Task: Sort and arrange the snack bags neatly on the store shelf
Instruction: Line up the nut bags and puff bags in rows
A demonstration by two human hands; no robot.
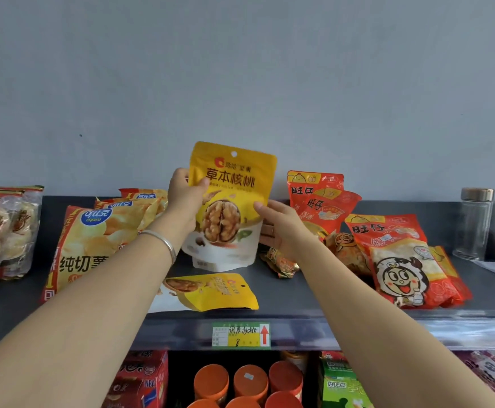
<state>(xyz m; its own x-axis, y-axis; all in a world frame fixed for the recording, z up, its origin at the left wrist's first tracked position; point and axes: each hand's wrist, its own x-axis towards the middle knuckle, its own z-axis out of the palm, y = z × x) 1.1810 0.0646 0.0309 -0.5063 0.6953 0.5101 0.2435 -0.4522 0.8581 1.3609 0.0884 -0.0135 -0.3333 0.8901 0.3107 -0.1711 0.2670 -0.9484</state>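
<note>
An upright yellow walnut bag [229,207] stands in the middle of the dark shelf [314,293]. My left hand [185,198] grips its upper left edge with thumb in front. My right hand [278,228] holds its right side, fingers wrapped behind. A second yellow walnut bag [208,291] lies flat at the shelf's front edge. Yellow potato chip bags [84,245] lean at the left. Red snack bags [322,201] stand at the right, and another red bag [402,260] lies in front of them.
Clear bags of rice crackers [2,231] stand at the far left. A glass jar [475,222] is at the far right. A small gold wrapped snack [280,262] lies under my right wrist. A price tag [240,334] hangs on the shelf edge; orange-lidded jars [250,381] fill the lower shelf.
</note>
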